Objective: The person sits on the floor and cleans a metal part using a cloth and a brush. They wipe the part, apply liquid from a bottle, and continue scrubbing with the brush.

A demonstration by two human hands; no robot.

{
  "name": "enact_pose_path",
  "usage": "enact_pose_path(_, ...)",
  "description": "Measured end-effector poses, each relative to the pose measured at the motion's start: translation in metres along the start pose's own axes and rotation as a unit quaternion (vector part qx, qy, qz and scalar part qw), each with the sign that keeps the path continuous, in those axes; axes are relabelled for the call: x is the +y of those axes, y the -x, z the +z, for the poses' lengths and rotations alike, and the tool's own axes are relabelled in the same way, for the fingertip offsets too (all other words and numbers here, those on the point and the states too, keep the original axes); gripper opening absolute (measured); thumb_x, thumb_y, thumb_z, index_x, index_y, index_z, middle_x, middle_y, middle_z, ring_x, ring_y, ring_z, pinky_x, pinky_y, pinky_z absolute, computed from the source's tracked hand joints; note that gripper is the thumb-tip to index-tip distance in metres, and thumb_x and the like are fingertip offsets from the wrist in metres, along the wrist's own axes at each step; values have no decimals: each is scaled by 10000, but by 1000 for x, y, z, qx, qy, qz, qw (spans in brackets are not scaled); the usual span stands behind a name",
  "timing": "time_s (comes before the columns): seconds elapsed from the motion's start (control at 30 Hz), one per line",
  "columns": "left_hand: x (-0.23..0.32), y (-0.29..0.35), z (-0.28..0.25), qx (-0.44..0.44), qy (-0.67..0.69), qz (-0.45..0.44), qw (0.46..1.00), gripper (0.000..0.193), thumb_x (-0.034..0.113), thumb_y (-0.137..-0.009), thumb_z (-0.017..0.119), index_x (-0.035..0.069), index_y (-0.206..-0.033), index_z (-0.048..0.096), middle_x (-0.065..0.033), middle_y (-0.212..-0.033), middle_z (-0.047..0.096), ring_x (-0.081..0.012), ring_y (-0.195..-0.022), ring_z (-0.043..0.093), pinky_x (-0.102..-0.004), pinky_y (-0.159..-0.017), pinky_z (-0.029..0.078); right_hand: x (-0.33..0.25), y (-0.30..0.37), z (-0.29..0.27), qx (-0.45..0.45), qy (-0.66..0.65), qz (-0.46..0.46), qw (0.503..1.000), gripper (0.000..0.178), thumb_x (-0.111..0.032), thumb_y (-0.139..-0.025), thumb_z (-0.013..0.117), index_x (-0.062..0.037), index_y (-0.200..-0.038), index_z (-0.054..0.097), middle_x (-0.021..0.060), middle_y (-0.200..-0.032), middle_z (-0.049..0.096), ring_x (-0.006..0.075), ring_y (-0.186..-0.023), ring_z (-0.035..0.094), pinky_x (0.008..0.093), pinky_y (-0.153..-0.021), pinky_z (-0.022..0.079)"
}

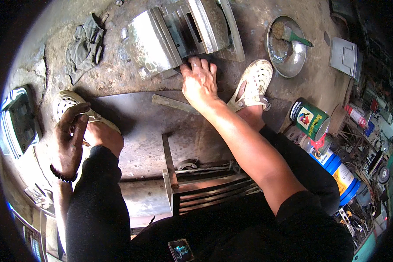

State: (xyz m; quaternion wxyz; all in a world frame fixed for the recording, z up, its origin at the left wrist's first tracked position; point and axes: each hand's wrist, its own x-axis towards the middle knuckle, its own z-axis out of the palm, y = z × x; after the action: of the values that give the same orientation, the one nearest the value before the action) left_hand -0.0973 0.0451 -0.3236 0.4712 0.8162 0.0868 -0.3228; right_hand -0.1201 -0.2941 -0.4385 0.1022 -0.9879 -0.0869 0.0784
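Observation:
A heavy grey metal casting [150, 41] with two rounded sides and a dark slotted middle lies on the floor ahead of me. My right hand [201, 85] reaches to its near edge. Its fingers curl in against the dark gap there, and the fingertips are hidden, so I cannot make out what they grip. My left hand [70, 137], darkened with grime and with a beaded bracelet at the wrist, hovers by my left knee. Its fingers are loosely bent and apart, holding nothing. A flat metal bar [174, 104] lies on the dark sheet just below my right hand.
A metal bowl [296, 63] holding a green-handled brush [292, 36] stands at the right. Nearer are a green can [309, 118] and a blue-and-white bucket [347, 179]. A crumpled grey rag [85, 50] lies at the far left. Slatted metal [214, 192] is beneath me.

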Motion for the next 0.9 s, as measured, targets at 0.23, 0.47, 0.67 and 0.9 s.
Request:
enact_pose_path(0.23,0,-2,3,-1,10,29,1000,258,123,-966,572,15,-1194,621,-106,-1111,673,-165,-1007,619,-303,-886,468,3,1,-5,-32,-8,-30,999,345,-45,-746,615,-98,-1079,690,116,-1098,587,277,-1027,546,444,-884,380)
enact_pose_path(0.47,0,1,1,2,7,16,1000,255,119,-966,563,9,-1188,625,-105,-1093,674,-178,-1019,617,-302,-903,459,-1,1,2,-37,25,20,999,354,-52,-745,614,-75,-1091,683,123,-1090,593,286,-1042,542,448,-882,380)
enact_pose_path(0.67,0,-2,4,0,5,47,999,251,111,-958,572,6,-1179,630,-106,-1090,675,-180,-1018,616,-312,-905,466,14,-2,-11,-25,28,-45,998,386,-43,-759,620,-98,-1134,690,118,-1088,598,277,-1036,544,441,-879,378)
enact_pose_path(0.9,-1,2,2,7,3,-16,1000,246,115,-965,568,-1,-1173,630,-107,-1087,675,-183,-1016,618,-314,-909,467,-2,2,-3,-18,-49,0,999,290,-32,-756,638,-103,-1025,719,112,-1074,593,276,-1018,553,441,-864,382)
